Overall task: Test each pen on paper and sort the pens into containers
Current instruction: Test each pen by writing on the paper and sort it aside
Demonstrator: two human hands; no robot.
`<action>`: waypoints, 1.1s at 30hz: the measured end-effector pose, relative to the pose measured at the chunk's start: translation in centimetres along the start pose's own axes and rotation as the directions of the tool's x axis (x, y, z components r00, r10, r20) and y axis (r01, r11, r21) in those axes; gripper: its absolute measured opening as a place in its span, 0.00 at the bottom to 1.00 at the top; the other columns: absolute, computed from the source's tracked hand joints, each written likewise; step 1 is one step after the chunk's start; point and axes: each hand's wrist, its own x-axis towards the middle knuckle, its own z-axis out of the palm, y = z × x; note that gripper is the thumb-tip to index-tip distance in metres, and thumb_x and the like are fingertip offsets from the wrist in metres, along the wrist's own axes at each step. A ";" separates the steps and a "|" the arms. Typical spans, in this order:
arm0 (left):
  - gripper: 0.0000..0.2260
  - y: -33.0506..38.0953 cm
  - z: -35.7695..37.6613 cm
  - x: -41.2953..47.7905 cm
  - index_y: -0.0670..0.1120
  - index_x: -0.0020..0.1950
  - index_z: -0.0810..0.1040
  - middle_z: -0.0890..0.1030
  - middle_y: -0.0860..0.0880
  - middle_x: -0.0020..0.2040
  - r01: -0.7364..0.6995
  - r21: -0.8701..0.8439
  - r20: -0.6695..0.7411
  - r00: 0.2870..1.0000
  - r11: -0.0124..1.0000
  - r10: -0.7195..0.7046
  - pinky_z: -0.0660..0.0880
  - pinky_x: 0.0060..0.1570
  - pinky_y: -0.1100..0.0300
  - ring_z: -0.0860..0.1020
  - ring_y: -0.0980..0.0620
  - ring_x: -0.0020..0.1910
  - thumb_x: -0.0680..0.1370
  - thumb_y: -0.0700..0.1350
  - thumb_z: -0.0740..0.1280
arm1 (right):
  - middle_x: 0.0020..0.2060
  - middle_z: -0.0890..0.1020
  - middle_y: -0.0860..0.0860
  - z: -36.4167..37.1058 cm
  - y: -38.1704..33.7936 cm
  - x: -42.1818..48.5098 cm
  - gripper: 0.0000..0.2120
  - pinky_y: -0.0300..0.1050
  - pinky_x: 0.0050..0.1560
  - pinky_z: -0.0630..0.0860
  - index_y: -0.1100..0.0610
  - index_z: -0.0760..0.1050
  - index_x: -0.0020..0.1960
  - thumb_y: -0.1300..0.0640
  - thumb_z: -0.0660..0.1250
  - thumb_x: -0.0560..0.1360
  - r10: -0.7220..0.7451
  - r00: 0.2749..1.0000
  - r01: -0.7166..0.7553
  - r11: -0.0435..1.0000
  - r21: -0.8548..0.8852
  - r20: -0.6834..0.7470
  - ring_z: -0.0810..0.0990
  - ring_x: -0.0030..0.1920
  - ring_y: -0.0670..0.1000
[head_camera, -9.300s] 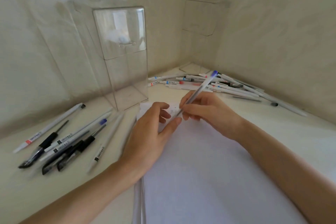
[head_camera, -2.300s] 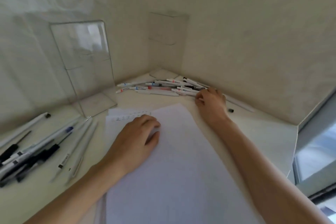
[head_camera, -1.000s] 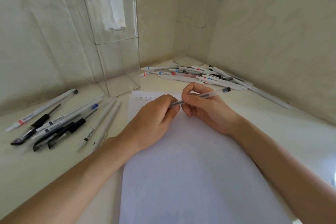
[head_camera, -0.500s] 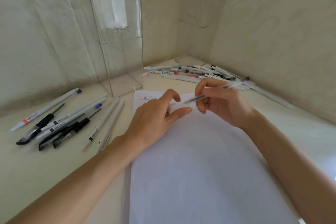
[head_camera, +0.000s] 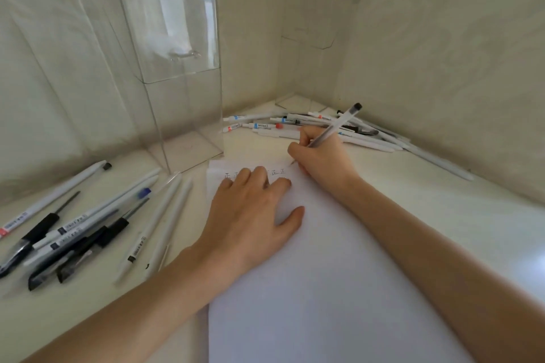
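Note:
A white sheet of paper (head_camera: 324, 274) lies in front of me, with small written marks along its top edge. My left hand (head_camera: 250, 215) rests flat on the paper, fingers spread over some of the marks. My right hand (head_camera: 321, 159) grips a clear pen with a black end cap (head_camera: 339, 124), tilted, its tip touching the paper's top right at the end of the row of marks. Two clear plastic containers stand at the back: a tall one (head_camera: 177, 82) on the left and one (head_camera: 315, 47) in the corner.
A pile of white pens (head_camera: 295, 124) lies in the far corner behind my right hand. Another group of white and black pens (head_camera: 79, 224) lies left of the paper. Walls close in the desk at the back and right.
My right hand has lowered the pen's tip onto the paper's top edge. My left hand let go of the pen and has laid itself flat on the sheet.

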 end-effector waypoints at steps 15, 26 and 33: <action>0.29 -0.2 0.9 0.3 0.56 0.64 0.71 0.63 0.53 0.42 0.003 0.023 -0.064 0.998 1.000 -0.002 0.60 0.41 0.57 0.68 0.51 0.43 0.71 0.64 0.45 | 0.28 0.63 0.52 0.3 1.2 0.2 0.17 0.39 0.28 0.60 0.55 0.59 0.30 0.67 0.65 0.70 -0.152 0.988 0.153 0.984 -0.086 0.020 0.62 0.27 0.45; 0.24 0.0 1.0 0.3 0.54 0.58 0.77 0.71 0.51 0.39 0.001 0.037 -0.096 0.995 0.999 0.003 0.61 0.38 0.57 0.72 0.48 0.39 0.72 0.63 0.51 | 0.24 0.60 0.45 0.2 1.1 0.2 0.19 0.36 0.28 0.58 0.54 0.57 0.29 0.67 0.65 0.68 -0.140 0.990 0.141 0.987 -0.077 0.022 0.59 0.26 0.43; 0.23 0.0 1.0 0.4 0.53 0.56 0.78 0.72 0.51 0.38 -0.001 0.036 -0.104 0.995 0.999 0.005 0.63 0.36 0.57 0.72 0.49 0.37 0.72 0.62 0.52 | 0.25 0.61 0.46 0.1 1.0 0.2 0.18 0.36 0.27 0.57 0.55 0.58 0.29 0.67 0.64 0.69 -0.139 0.990 0.140 0.987 -0.074 0.021 0.60 0.26 0.44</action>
